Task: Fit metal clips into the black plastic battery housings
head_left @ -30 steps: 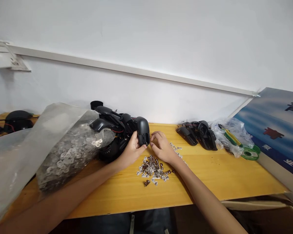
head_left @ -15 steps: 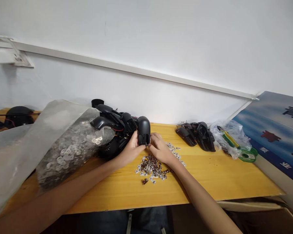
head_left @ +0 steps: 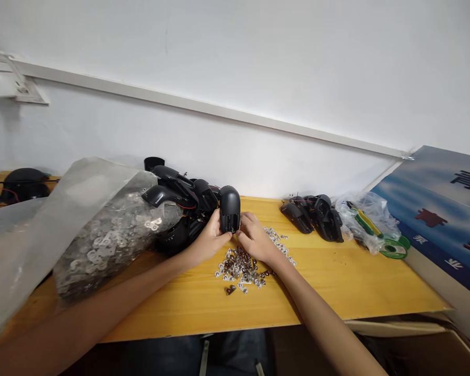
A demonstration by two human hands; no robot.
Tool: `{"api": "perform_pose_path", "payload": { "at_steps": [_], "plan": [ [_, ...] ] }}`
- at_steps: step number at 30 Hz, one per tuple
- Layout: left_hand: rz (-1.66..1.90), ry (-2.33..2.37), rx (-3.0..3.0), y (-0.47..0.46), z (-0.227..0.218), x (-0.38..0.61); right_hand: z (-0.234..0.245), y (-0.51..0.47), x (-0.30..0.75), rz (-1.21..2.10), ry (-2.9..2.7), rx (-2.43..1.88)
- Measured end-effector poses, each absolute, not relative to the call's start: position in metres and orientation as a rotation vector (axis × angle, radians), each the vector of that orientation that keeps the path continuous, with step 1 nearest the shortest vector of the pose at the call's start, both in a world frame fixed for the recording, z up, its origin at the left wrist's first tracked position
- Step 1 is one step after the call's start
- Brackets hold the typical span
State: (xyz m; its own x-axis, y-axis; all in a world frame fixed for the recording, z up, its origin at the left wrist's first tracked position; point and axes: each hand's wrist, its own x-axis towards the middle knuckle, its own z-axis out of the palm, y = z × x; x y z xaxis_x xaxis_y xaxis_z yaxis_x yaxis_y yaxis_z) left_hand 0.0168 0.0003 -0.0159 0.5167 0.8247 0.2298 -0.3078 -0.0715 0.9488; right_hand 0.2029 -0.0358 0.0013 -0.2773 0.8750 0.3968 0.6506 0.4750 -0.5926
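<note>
Yellow bench point(head_left: 348, 292), black housing point(head_left: 230, 209) half-hidden by left hand point(head_left: 207, 243).

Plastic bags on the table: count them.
2: the left bag, full of metal tabs; the right bag, around a green-handled tool. Others may be hidden.

Losing a clear plastic bag point(head_left: 31, 230) off the lower-left edge, cutting a blue printed board point(head_left: 434, 209) off at the right edge, hiding part of a black plastic housing point(head_left: 230, 209) behind the left hand point(head_left: 207, 241) (only its side, mind), and leaving the small metal pieces point(head_left: 238, 269) at lower centre too tiny to tell apart.
</note>
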Motion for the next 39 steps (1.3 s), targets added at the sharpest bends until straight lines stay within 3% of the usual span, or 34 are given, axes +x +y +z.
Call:
{"api": "perform_pose_path", "payload": {
  "at_steps": [18,23,32,39],
  "plan": [
    [0.953,0.48,1.198,-0.005,-0.005,0.011,0.008,-0.036,0.193,0.452,-1.977,-1.349],
    [0.969,0.478,1.181,-0.009,-0.003,0.007,0.008,-0.034,0.197,0.65,-1.816,-1.13],
    [1.216,0.509,1.572,-0.026,0.002,0.009,0.01,-0.026,0.189,1.385,-0.934,-0.703],
    [1.243,0.466,1.593,-0.022,0.0,0.012,0.012,-0.029,0.18,1.458,-0.862,-0.658]
  ]
}}
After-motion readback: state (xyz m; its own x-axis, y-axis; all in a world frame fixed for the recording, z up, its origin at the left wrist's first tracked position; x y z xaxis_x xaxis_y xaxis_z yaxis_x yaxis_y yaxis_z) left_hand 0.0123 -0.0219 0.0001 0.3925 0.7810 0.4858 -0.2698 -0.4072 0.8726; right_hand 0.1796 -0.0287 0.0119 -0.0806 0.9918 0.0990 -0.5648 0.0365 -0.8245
